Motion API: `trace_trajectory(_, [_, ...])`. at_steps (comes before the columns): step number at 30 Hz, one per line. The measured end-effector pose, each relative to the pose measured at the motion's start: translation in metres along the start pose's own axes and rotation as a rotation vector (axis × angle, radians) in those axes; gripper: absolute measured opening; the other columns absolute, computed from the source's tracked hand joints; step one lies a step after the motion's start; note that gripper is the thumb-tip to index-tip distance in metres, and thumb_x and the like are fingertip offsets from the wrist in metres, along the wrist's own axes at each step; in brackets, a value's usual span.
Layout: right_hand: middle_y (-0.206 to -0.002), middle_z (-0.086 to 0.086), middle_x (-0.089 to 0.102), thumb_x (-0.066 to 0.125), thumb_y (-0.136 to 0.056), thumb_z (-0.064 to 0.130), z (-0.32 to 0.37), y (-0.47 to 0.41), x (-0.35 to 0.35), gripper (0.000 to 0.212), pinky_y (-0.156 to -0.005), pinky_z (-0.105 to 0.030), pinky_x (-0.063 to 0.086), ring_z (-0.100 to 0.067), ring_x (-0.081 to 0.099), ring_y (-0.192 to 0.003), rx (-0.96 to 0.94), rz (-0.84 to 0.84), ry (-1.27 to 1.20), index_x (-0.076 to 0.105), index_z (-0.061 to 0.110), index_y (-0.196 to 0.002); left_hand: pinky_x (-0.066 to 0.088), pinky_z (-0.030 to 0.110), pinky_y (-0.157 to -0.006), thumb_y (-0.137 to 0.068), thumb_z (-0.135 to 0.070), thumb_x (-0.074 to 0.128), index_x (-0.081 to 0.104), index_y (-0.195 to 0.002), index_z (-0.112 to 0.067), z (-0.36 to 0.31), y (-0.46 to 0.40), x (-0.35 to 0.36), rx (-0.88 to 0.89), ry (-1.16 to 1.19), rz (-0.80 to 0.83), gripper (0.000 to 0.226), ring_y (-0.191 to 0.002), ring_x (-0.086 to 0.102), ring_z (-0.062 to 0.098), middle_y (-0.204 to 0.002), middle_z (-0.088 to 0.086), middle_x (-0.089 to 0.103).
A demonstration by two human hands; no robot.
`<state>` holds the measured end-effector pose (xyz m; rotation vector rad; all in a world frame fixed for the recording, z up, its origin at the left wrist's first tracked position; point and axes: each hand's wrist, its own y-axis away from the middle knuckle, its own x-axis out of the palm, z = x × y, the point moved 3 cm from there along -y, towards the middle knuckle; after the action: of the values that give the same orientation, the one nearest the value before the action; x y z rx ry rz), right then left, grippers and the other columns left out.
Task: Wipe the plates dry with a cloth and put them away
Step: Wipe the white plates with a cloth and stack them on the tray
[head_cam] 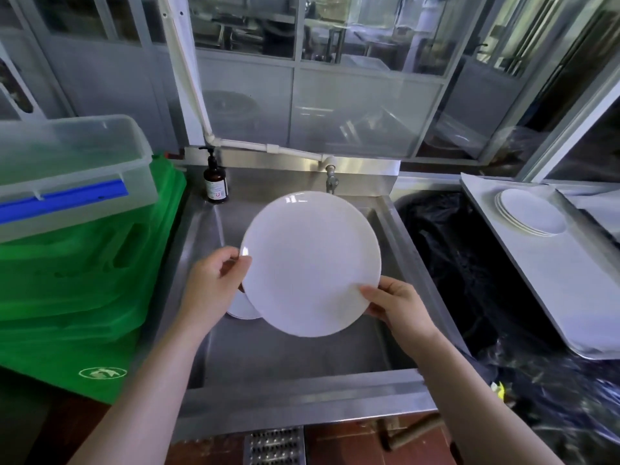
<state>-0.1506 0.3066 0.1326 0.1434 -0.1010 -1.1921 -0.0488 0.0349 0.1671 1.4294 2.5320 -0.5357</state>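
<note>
I hold a round white plate (310, 263) tilted above the steel sink (385, 380). My left hand (214, 283) grips its left rim, thumb on the face. My right hand (392, 303) grips its lower right rim. Under the held plate, another white plate (242, 310) peeks out low in the sink basin. A stack of white plates (531, 212) lies on the white tray (523, 270) at the right. No cloth is in view.
A brown pump bottle (215, 181) stands at the sink's back left corner, a tap (331, 177) at the back middle. Green crates (77, 280) with a clear lidded box (73, 169) on top are left. A black-lined bin (463, 263) is right of the sink.
</note>
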Motion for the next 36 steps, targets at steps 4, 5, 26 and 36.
trace_trajectory(4, [-0.087,-0.024,0.053,0.062,-0.089,0.012,-0.013,0.004,-0.036,0.032,-0.077,-0.042,0.04,-0.031,0.048,-0.081,0.131,0.004,-0.14,0.059,-0.018,-0.097,0.054,0.02,-0.057,-0.09,-0.031,0.06,0.069,-0.086,-0.03,-0.001,0.009,0.05,-0.375,0.557,0.134,0.01,-0.073,0.069,0.008,-0.081,-0.009,0.073])
trace_trajectory(5, [-0.084,-0.02,0.052,0.061,-0.089,0.013,-0.015,0.006,-0.046,0.029,-0.073,-0.037,0.039,-0.029,0.048,-0.077,0.148,0.004,-0.16,0.061,-0.016,-0.093,0.057,0.026,-0.058,-0.085,-0.031,0.064,0.07,-0.093,-0.028,-0.002,0.013,0.064,-0.457,0.675,0.213,0.01,-0.076,0.07,0.013,-0.088,-0.004,0.074])
trace_trajectory(26, [-0.156,0.001,0.018,0.06,-0.085,0.047,-0.142,0.013,-0.214,0.07,-0.109,-0.046,0.031,-0.03,0.022,-0.139,0.104,0.306,1.443,0.024,0.048,-0.145,0.06,0.031,-0.055,-0.088,0.013,0.038,0.051,-0.124,-0.013,-0.004,0.093,0.24,-0.784,0.768,0.166,0.047,-0.091,0.067,0.023,-0.111,0.007,0.067])
trace_trajectory(36, [-0.112,0.027,0.06,0.065,-0.085,0.013,-0.095,0.018,-0.226,0.046,-0.078,-0.004,0.038,-0.003,0.057,-0.107,-0.155,-0.136,0.641,0.051,0.037,-0.122,0.058,0.032,-0.054,-0.088,0.015,0.04,0.055,-0.117,-0.012,-0.01,0.099,0.227,-0.735,0.739,0.109,0.043,-0.081,0.071,0.022,-0.106,0.007,0.07])
